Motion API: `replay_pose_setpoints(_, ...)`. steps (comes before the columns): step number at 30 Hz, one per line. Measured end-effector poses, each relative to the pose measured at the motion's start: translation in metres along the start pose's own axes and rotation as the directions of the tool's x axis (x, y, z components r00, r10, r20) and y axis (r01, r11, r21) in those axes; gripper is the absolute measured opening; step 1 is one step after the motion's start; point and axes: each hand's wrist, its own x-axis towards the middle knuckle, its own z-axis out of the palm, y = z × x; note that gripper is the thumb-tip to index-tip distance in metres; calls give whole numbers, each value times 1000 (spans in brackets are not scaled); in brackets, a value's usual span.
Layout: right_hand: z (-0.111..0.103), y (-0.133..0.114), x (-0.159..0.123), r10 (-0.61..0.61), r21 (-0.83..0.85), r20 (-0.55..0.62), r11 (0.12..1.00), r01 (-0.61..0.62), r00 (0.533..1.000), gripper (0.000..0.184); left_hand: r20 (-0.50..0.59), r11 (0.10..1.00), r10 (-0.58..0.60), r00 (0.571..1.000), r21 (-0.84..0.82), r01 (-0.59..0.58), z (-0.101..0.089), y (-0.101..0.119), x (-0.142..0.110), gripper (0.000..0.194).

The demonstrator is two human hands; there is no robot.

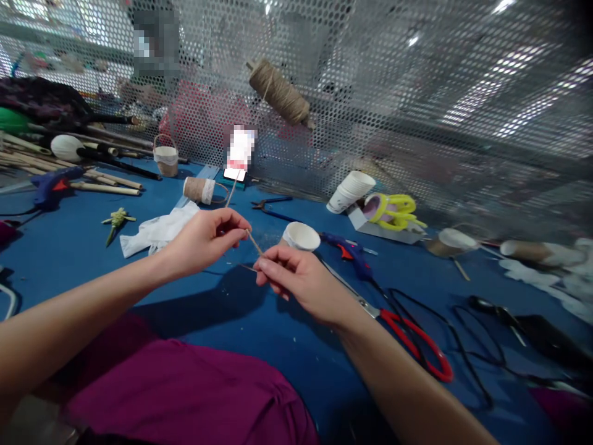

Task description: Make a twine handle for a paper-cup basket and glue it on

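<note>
A thin length of brown twine (255, 243) is stretched between my two hands above the blue table. My left hand (215, 235) pinches one part of it between thumb and fingertips, and a loose strand rises above that hand. Lower and to the right, my right hand (296, 275) is closed on the twine, with a short end sticking out to its left. Just behind my right hand stands a paper cup (302, 236), its lower part partly hidden. A twine-wrapped cup with a white lace band (198, 190) lies on its side beyond my left hand.
Red-handled scissors (417, 340) and a blue glue gun (349, 253) with its cord lie to the right. Stacked paper cups (351, 190) and pliers (275, 209) are farther back. A twine spool (279, 91) hangs on the perforated metal screen. Sticks (109, 179) lie left.
</note>
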Motion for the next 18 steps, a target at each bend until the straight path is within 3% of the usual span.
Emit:
replay_pose_setpoints(3, 0, 4, 3, 10, -23, -11, 1000, -10, 1000, 19, -2, 996, -1, 1000, -85, 1, -1, 6, 3, 6)
replay_pose_setpoints(6, 5, 9, 6, -25, 36, -9, 999, 26, 1000, 16, -92, 959, 140, 986, -236, -158, 1, 8, 6, 4)
replay_pose_setpoints(9, 10, 13, 6, -44, 130, 53, 991, 37, 998, 16, -246, 846, 246, 938, -419, -331, 6, 7, 10, 3)
replay_pose_setpoints(13, 11, 18, 9, -42, 199, 70, 980, 28, 997, 15, -310, 727, 119, 943, -620, -295, 9, 13, 15, 4)
replay_pose_setpoints(18, 6, 23, 16, -24, 201, -66, 979, 37, 998, 13, -326, 730, -34, 945, -654, -199, -2, 24, 14, 11)
